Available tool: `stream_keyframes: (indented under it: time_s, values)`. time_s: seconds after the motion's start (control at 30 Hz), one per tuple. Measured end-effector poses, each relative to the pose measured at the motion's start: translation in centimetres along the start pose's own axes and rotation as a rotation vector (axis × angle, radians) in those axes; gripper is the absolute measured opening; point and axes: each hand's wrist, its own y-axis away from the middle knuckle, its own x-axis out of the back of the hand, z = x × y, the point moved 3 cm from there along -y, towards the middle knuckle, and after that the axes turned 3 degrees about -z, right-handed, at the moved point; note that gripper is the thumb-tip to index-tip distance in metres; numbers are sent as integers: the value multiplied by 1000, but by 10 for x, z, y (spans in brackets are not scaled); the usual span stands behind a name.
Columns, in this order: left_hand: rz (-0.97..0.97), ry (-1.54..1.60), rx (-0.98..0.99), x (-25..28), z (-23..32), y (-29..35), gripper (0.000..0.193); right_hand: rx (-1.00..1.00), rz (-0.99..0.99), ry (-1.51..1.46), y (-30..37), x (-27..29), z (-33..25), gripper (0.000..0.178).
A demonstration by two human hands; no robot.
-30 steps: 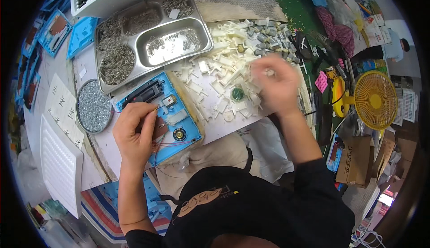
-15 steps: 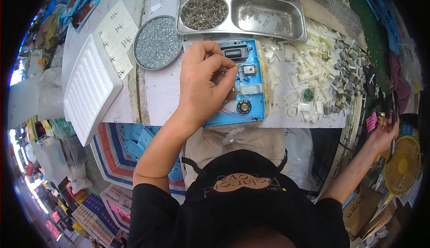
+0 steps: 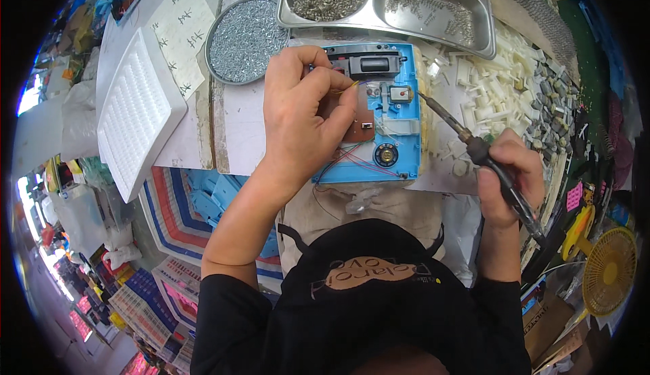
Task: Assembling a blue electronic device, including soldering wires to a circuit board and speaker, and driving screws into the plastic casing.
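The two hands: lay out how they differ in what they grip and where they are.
The left hand pinches a thin wire between its fingertips, while the right hand grips the black handle of a soldering iron. The left hand is over the left side of the blue casing; the right hand is off to the casing's right. Both hands are bare, and each has its fingers bent.

Brown board (image 3: pixel 363 112) partly behind fingers (image 3: pixel 329 82)

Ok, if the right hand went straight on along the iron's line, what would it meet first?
The soldering iron would likely meet the blue case at its right edge; depth is unclear, so it might pass above.
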Motion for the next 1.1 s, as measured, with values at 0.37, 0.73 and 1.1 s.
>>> stream_keyframes:
  time_s: [0.37, 0.73, 1.1]
  values:
    - [32, -13, -73, -3, -2, 0, 13, 76, -110, 166, -16, -16, -5, 32]
    - [65, 0, -26, 3, -7, 6, 13, 90, -120, 164, -19, -17, -5, 33]
    - [-116, 2, -143, -11, 19, -6, 13, 13, -58, 169, -6, 3, -2, 30]
